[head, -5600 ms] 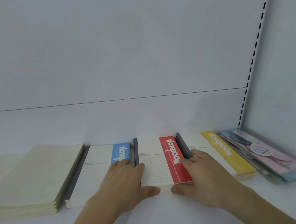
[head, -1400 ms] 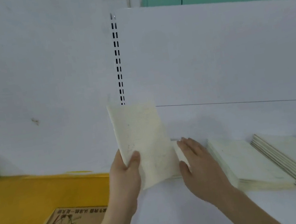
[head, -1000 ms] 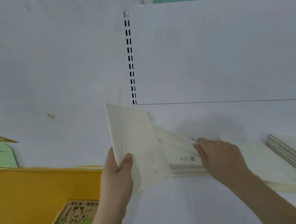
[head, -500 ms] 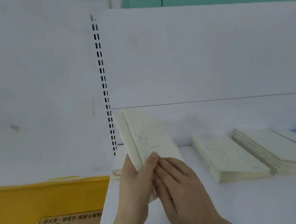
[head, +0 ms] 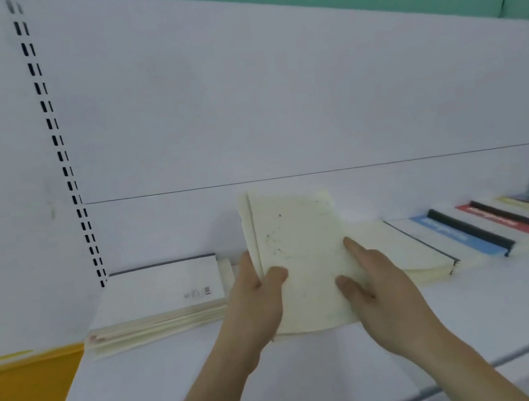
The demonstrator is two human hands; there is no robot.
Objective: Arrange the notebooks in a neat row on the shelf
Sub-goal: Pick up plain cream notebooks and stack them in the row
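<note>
On notebooks' right edge now, right hand

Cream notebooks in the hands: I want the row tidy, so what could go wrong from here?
The cream notebooks stand tilted, gripped low by the left hand with the right hand only touching the cover, so copies may slip apart. Set down, they could overlap the fanned stack on the left.

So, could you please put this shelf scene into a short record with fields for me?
held: cream notebook, tilted up, not flat on the shelf
left hand: grips its left edge, thumb on the cover
right hand: touches its right edge; grip unclear
left of it: flat pile at the shelf's end
right of it: cream stack, blue notebook, red notebook, side by side
</note>
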